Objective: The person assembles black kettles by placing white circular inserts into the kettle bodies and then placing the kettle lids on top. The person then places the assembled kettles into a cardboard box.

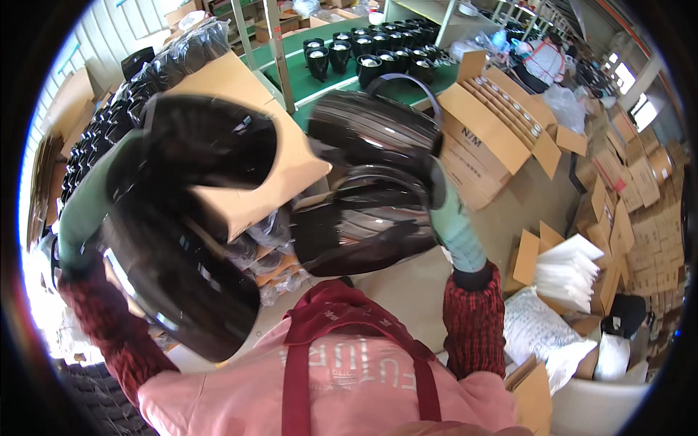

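Two glossy black barrel-shaped shells hang at my left hand (138,160): an upper shell (218,142) and a lower shell (185,272), both smeared by motion. On the other side, my right hand (438,182) carries another pair, an upper shell (371,127) and a lower shell (363,225) close together. All four edges are off any surface. A thin dark loop (407,78) rises above the right pair. My fingers are mostly hidden behind the shells, so the exact grip does not show.
Behind the shells lies a large cardboard sheet (287,149). Black pots (368,69) stand on a green conveyor (305,99). An open carton (472,138) is at right, with a box of white sheets (567,272) and a white sack (538,327) nearer. Another person (542,62) is far right.
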`<state>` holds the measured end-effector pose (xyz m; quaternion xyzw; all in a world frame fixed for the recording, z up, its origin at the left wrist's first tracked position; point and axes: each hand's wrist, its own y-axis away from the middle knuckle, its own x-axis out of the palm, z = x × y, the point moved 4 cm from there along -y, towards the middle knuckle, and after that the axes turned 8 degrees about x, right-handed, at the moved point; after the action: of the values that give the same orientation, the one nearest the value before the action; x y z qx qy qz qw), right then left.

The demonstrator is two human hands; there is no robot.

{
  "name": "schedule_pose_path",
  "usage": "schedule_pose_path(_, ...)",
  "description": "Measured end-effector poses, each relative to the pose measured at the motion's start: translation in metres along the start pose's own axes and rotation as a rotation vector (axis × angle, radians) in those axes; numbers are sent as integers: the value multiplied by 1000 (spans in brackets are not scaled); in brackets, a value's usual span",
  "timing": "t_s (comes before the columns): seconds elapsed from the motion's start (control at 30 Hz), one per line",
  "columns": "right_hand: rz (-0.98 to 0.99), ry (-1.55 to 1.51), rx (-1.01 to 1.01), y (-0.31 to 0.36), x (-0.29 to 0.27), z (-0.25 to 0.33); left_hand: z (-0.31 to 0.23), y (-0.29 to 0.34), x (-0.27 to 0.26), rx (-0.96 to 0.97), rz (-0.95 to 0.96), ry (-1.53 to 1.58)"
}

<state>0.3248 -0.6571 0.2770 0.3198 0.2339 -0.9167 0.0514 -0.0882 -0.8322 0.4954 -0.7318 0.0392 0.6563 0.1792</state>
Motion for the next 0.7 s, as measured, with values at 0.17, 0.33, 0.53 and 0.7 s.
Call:
schedule_pose_path(0.17,-15,-95,128,-30,-23,-122,-14,-184,67,281,77,79)
schedule_pose_path(0.33,62,50,421,-55,-58,-215,10,-354,154,465,96,64)
schedule_pose_path(0.53,31,-101,566,-115,-76,-354,31,-523,270,40,463,-150)
schedule_pose_path(0.7,73,-486,513,-235,-17,-458,126,-580,399,-50,595,-15)
